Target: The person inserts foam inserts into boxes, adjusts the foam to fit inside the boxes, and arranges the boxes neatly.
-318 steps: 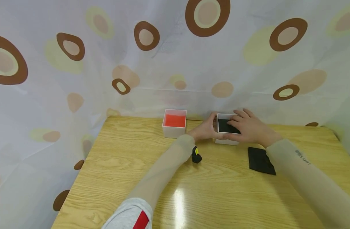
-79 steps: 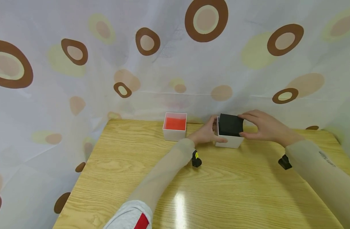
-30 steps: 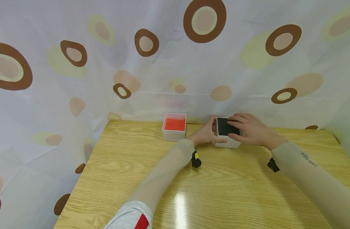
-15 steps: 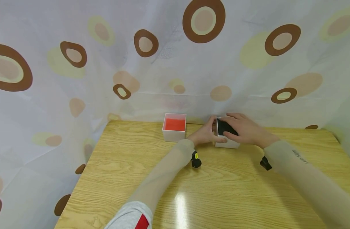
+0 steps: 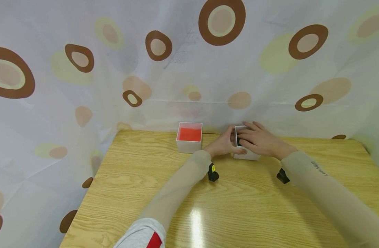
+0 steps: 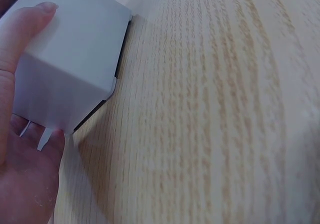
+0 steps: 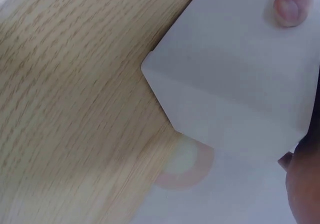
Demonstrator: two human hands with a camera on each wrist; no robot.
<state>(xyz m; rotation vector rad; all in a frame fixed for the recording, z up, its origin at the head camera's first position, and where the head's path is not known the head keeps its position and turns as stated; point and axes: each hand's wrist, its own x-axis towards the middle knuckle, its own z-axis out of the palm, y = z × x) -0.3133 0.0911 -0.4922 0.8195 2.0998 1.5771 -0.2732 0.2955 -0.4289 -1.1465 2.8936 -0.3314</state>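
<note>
A white open-topped box [image 5: 246,156] stands at the back of the wooden table. My left hand [image 5: 222,144] grips its left side, with the thumb across the front wall. In the left wrist view, fingers run behind the white box [image 6: 75,39] and the thumb lies on its face. My right hand [image 5: 261,140] reaches over the opening, its fingers extended onto the black cloth [image 5: 239,141] inside. Most of this cloth is hidden under the hand. The right wrist view shows two plain walls of the box [image 7: 235,79] and, at the right edge, part of the right hand [image 7: 306,184].
To the left stands a second white box [image 5: 189,147] with folded red cloth [image 5: 190,134] in it. Behind both boxes hangs a patterned curtain [image 5: 164,82]. Small black cameras sit at the left wrist [image 5: 213,173] and right wrist [image 5: 282,176]. The table [image 5: 233,206] extends toward me.
A black cloth piece that lay on the table was held over the box, then laid inside. My right hand has since slid left across the opening. The left hand keeps its grip.
</note>
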